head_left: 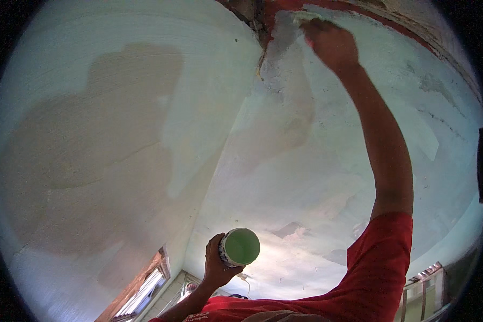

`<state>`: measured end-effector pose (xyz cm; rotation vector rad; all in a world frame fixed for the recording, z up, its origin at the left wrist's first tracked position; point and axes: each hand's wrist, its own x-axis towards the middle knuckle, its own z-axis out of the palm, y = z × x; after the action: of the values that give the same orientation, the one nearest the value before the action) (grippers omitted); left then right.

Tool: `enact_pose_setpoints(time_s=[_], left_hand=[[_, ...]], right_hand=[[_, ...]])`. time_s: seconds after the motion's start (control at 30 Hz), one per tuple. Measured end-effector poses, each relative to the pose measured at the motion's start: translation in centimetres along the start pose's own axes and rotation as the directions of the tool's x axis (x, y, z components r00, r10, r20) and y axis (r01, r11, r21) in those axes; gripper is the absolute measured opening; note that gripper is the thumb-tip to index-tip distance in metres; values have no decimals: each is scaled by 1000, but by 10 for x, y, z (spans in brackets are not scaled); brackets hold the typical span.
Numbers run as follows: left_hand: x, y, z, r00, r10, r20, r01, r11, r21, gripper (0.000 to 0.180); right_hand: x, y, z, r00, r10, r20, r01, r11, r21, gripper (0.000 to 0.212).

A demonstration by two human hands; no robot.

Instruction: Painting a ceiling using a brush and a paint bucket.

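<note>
My left hand (216, 268) grips a small round paint tub (224, 251) from its left side and below, low in the middle of the view. Pale green paint (242, 247) shows inside the tub. My right arm is stretched far up. At its end my right hand (333, 44) is closed on what looks like a paintbrush (301, 18), mostly hidden by the fingers. Its pale tip lies against the upper part of the right wall (327, 123), close to the corner and just under a reddish-brown band (354, 9).
The left wall (209, 70) is pale green, with a large shadow across it, and meets the right wall at a corner. Broken, dark material (252, 16) shows at the corner's top. A wood-framed window (145, 287) is at lower left, another window (424, 292) at lower right.
</note>
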<state>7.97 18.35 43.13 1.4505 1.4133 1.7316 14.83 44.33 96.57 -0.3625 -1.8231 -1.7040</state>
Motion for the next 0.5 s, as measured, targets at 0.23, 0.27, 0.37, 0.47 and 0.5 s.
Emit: enact_pose_setpoints(time_s=[0.23,0.27,0.37,0.47,0.5], left_hand=[[-2,-6,-23,998,-12,-65,15,998,59,107],[-2,-6,-25,997,-18,-75,24,996,84,106],[3,-8,-29,997,-28,-72,31,999,41,106],[5,-8,-26,998,-13,-64,14,1000,25,106],[5,-7,-24,997,4,-74,-1,1000,30,106]], right_hand=[[-37,-66,-3,980,-151,127,111,954,280,12],[-32,-56,-4,991,-44,124,-2,939,345,13],[15,2,-5,870,254,422,-433,804,408,43],[54,50,-19,912,263,315,-377,839,392,30],[60,57,-21,911,265,317,-380,839,390,30]])
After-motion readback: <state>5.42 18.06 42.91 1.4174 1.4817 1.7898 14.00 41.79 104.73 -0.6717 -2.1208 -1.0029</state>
